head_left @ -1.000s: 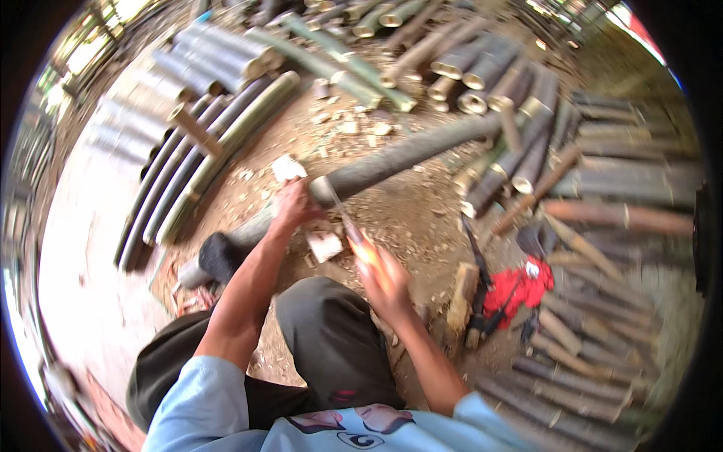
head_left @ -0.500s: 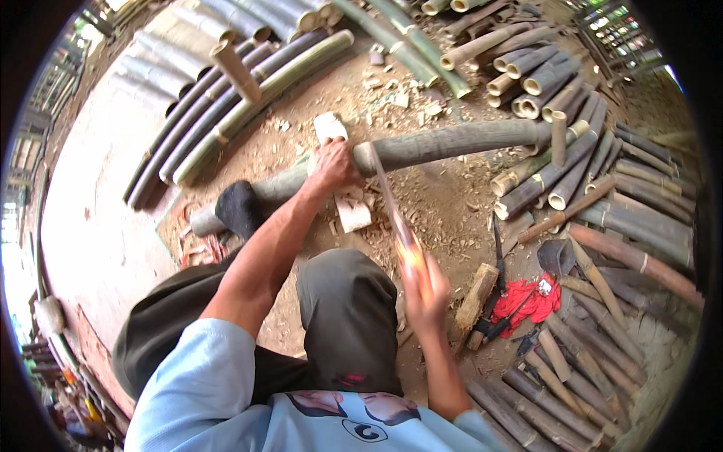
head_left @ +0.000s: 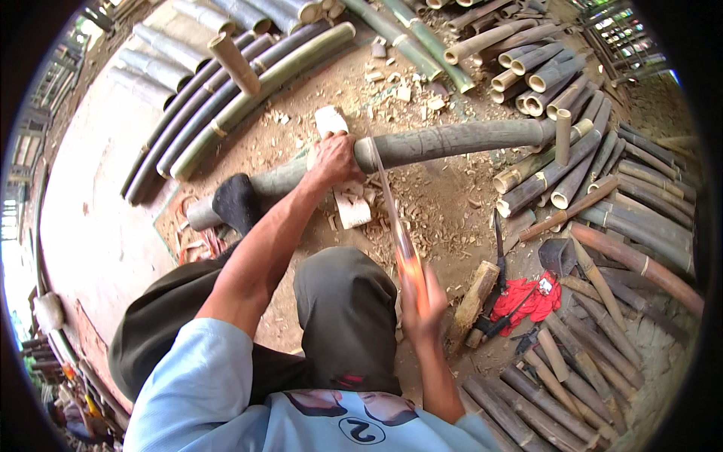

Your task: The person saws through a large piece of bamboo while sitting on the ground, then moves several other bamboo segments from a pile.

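A long grey-green bamboo pole [head_left: 467,141] lies crosswise before me over a pale wooden block [head_left: 352,209]. My left hand [head_left: 337,160] is wrapped around the pole, just left of a cut line. Against that line rests the blade of a handsaw [head_left: 386,188]. My right hand [head_left: 423,307], slightly blurred, is closed on the saw's orange handle, nearer to my body. My foot in a dark sock [head_left: 236,203] presses on the pole's left part.
Cut bamboo lengths [head_left: 550,184] are piled at the right, more [head_left: 256,102] at the far left. An upright bamboo peg [head_left: 562,137] stands by the pole's right end. A red cloth [head_left: 525,301] and a short log [head_left: 474,301] lie right of my knee. Shavings [head_left: 422,211] cover the ground.
My right hand has drawn the saw slightly back toward me, its blade still at the same line on the bamboo pole. My left hand keeps its hold.
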A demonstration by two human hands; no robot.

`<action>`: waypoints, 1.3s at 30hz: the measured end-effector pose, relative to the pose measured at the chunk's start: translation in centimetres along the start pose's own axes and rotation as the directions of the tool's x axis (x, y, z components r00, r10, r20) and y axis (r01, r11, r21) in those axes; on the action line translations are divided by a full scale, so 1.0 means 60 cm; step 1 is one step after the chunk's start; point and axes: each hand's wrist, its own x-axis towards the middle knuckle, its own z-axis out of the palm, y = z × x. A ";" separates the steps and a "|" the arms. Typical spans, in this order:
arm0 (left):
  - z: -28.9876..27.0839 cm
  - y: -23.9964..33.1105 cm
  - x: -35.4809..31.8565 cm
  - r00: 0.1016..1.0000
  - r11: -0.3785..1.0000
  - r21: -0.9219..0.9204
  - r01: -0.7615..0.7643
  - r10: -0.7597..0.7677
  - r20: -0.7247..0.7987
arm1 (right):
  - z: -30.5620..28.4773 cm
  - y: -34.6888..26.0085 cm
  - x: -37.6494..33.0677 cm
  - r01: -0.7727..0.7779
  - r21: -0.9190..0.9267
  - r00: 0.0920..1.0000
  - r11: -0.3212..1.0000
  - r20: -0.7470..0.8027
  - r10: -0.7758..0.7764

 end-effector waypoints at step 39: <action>0.010 0.041 0.009 0.994 0.993 0.067 0.101 -0.098 -0.044 | 0.056 -0.007 0.221 0.061 -0.096 0.998 0.994 -0.023 -0.063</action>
